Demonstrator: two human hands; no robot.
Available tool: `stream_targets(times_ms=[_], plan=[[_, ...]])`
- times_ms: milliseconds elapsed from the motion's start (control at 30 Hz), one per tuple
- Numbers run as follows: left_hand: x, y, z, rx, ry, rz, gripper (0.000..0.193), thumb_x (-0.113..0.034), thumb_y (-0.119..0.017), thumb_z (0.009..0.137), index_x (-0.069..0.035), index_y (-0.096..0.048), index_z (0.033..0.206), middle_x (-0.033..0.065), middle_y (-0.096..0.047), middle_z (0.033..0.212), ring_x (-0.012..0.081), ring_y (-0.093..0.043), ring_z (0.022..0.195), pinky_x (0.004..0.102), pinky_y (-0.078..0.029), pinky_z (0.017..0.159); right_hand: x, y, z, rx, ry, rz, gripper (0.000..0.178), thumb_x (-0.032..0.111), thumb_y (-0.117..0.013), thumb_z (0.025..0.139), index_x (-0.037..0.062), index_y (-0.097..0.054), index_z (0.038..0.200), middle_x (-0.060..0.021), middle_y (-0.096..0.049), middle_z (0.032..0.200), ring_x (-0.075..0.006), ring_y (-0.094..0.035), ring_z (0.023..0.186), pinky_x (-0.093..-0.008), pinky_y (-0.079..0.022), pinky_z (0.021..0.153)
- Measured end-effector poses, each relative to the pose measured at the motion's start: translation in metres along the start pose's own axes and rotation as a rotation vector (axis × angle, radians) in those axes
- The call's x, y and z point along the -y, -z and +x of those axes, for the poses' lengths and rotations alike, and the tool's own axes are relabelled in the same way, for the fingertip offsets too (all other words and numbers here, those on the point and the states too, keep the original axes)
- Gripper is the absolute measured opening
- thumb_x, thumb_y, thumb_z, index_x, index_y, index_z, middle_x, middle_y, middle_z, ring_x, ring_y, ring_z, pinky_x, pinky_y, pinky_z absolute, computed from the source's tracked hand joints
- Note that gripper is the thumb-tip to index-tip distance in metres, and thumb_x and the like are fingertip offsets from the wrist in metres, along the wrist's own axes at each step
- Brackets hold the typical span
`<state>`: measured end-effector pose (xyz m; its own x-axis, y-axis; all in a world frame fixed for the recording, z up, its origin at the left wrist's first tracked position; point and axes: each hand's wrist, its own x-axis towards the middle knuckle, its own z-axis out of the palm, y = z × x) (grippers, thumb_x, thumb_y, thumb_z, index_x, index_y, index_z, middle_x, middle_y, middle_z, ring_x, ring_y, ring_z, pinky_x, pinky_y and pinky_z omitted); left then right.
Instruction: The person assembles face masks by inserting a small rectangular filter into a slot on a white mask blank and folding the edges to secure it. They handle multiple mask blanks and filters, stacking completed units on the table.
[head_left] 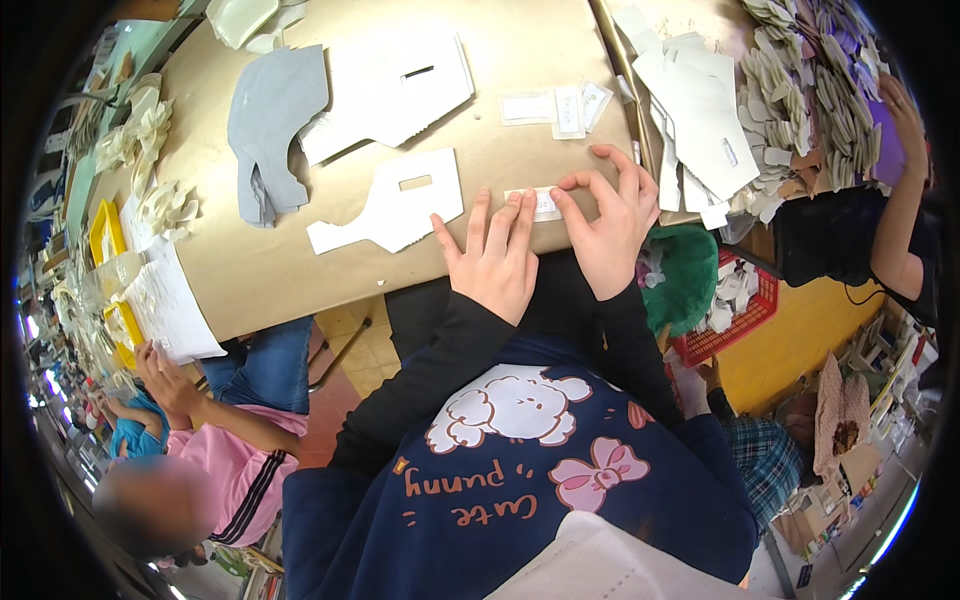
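A small white label [545,206] with a clear border lies on the brown-covered table near its front edge. My left hand [497,268] rests palm down, its fingers stretched out and two fingertips on the label's left part. At the label's right end, the thumb and index finger of my right hand [614,218] come together in a pinch, while the other fingers stay raised. To the left of my left hand lies a white cut piece [390,205] with a rectangular slot. More labels [568,110] lie farther back in a small overlapping group.
Behind the slotted piece are a stack of white pieces [390,90] and grey pieces [275,120]. More white pieces [700,120] lie at the right. A green bag [682,280] and red basket [735,325] stand below the table's right edge. Co-workers sit on both sides.
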<state>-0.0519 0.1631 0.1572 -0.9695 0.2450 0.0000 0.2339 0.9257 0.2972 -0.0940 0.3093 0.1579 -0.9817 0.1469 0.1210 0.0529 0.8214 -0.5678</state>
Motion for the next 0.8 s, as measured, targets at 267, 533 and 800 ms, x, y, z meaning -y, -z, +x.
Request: stream_targets(times_ms=[267, 533, 800], plan=[[0.046, 0.012, -0.006, -0.269, 0.193, -0.404, 0.052, -0.014, -0.062, 0.093, -0.005, -0.051, 0.143, 0.0165, -0.048, 0.142, 0.039, -0.04, 0.137, 0.0492, -0.029, 0.115, -0.016, 0.009, -0.003, -0.038, 0.007, 0.309, 0.013, 0.008, -0.071, 0.085, 0.0062, -0.071, 0.097, -0.008, -0.062, 0.124, -0.0298, -0.055, 0.118, -0.0404, -0.042, 0.1], [0.126, 0.016, -0.002, -0.346, 0.231, -0.235, 0.045, -0.015, -0.076, 0.085, -0.001, -0.059, 0.124, 0.0189, -0.053, 0.139, 0.0396, -0.045, 0.134, 0.0466, -0.04, 0.107, -0.023, 0.013, -0.002, -0.027, 0.076, 0.395, 0.012, 0.0, -0.069, 0.085, -0.0003, -0.07, 0.097, -0.0144, -0.067, 0.114, -0.0305, -0.065, 0.106, -0.0363, -0.05, 0.092], [0.082, 0.054, -0.008, -0.216, 0.373, -0.909, 0.036, -0.007, -0.077, 0.086, -0.001, -0.057, 0.116, 0.0065, -0.066, 0.088, 0.0119, -0.06, 0.076, 0.0266, -0.05, 0.074, -0.011, 0.035, -0.007, 0.181, 0.1, 0.664, 0.023, 0.003, -0.073, 0.082, -0.001, -0.07, 0.104, -0.0127, -0.067, 0.11, -0.0225, -0.066, 0.094, -0.0304, -0.05, 0.081]])
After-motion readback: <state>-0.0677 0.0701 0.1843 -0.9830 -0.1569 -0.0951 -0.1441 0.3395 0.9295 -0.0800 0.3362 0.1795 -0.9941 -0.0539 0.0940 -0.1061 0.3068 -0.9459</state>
